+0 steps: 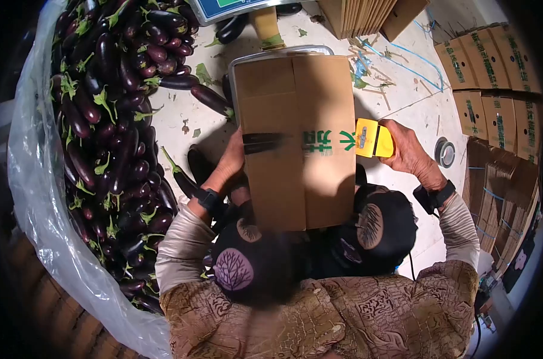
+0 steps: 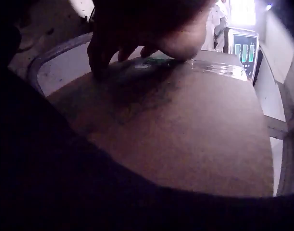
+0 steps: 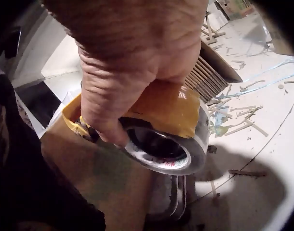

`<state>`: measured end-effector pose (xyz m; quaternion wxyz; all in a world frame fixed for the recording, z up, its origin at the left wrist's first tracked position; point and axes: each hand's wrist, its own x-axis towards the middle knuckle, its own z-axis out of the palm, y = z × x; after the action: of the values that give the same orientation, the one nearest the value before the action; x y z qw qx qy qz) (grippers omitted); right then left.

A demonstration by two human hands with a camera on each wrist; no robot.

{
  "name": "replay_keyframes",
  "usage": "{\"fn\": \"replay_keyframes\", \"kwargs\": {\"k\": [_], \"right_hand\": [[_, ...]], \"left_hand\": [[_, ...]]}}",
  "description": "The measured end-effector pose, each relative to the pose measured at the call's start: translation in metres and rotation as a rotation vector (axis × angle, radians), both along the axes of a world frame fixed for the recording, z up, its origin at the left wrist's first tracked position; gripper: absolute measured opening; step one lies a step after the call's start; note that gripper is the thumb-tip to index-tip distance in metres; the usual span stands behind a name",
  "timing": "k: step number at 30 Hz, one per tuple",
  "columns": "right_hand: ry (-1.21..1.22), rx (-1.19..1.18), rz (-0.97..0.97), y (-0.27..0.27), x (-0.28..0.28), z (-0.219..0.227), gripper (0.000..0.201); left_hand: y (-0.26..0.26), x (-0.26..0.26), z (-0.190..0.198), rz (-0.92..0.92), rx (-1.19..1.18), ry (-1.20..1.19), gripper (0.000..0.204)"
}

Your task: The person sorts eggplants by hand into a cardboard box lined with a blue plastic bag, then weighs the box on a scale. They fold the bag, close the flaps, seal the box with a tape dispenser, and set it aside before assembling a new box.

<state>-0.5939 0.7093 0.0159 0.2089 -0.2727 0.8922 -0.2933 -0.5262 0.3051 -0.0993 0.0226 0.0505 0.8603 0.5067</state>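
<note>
A closed cardboard box [image 1: 277,107] with green lettering lies on the metal tray [image 1: 235,63] of a scale, between the person's knees. Around a yellow tape dispenser [image 1: 373,139], the right hand [image 1: 410,151] has a firm grip, at the box's right edge. Its roll of clear tape [image 3: 166,149] shows below the palm in the right wrist view. On the box's left side rests the left hand [image 1: 231,163], its fingers partly hidden in the head view. The left wrist view shows those fingers [image 2: 106,60] touching the cardboard, with shiny clear tape [image 2: 219,70] beside them.
Eggplants [image 1: 116,149] are heaped on plastic sheeting [image 1: 35,173] at the left. The scale's display [image 1: 223,5] stands beyond the box, near flat cartons [image 1: 355,18]. Stacked boxes [image 1: 487,66] line the right side; a spare tape roll [image 1: 445,153] lies on the floor.
</note>
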Motion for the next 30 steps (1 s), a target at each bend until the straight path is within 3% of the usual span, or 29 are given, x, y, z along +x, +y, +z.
{"fn": "replay_keyframes", "kwargs": {"k": [2,3,5,6,8,12,17,18,20,23,24,26,27,28,30], "right_hand": [[0.029,0.026,-0.053,-0.003,0.006,-0.001,0.048],[0.039,0.015,-0.077,-0.006,0.010,0.002,0.048],[0.107,-0.022,-0.051,-0.008,0.010,0.020,0.045],[0.100,-0.011,-0.029,-0.008,0.011,0.034,0.045],[0.097,0.071,-0.056,-0.010,0.014,0.066,0.048],[0.175,0.202,-0.006,-0.036,0.005,0.114,0.049],[0.173,0.264,0.090,-0.090,-0.001,0.125,0.043],[0.179,0.292,0.123,-0.102,-0.006,0.127,0.041],[0.156,0.278,0.159,-0.129,-0.013,0.129,0.038],[0.181,0.379,0.192,-0.178,-0.013,0.123,0.035],[0.187,0.372,0.193,-0.187,-0.015,0.120,0.035],[0.205,0.285,0.261,-0.202,-0.016,0.114,0.034],[0.255,0.286,0.254,-0.208,-0.014,0.112,0.033],[0.259,0.285,0.264,-0.212,-0.012,0.110,0.033],[0.278,0.290,0.243,-0.216,-0.009,0.110,0.032]], "left_hand": [[-0.008,-0.001,0.004,-0.273,0.198,-0.210,0.036],[-0.005,0.001,0.019,-0.257,0.199,-0.217,0.036],[0.017,-0.019,0.047,0.061,1.052,-0.893,0.031],[0.024,-0.022,0.042,0.059,1.061,-0.895,0.031],[0.037,-0.032,0.026,-0.260,1.028,-0.848,0.029],[0.027,-0.039,-0.011,-0.205,1.040,-0.759,0.032],[-0.007,-0.034,-0.033,-0.086,0.988,-0.637,0.037],[-0.017,-0.034,-0.027,-0.088,0.973,-0.640,0.037],[-0.040,-0.032,-0.005,0.179,0.807,-0.625,0.050],[-0.004,-0.026,0.095,0.188,0.664,-0.412,0.053],[-0.001,-0.027,0.104,0.190,0.657,-0.406,0.053],[0.002,-0.027,0.114,0.093,0.379,-0.248,0.056],[0.002,-0.025,0.113,0.137,0.332,-0.247,0.054],[-0.005,-0.024,0.106,0.147,0.334,-0.243,0.054],[-0.018,-0.030,0.082,0.018,0.039,-0.291,0.050]]}}
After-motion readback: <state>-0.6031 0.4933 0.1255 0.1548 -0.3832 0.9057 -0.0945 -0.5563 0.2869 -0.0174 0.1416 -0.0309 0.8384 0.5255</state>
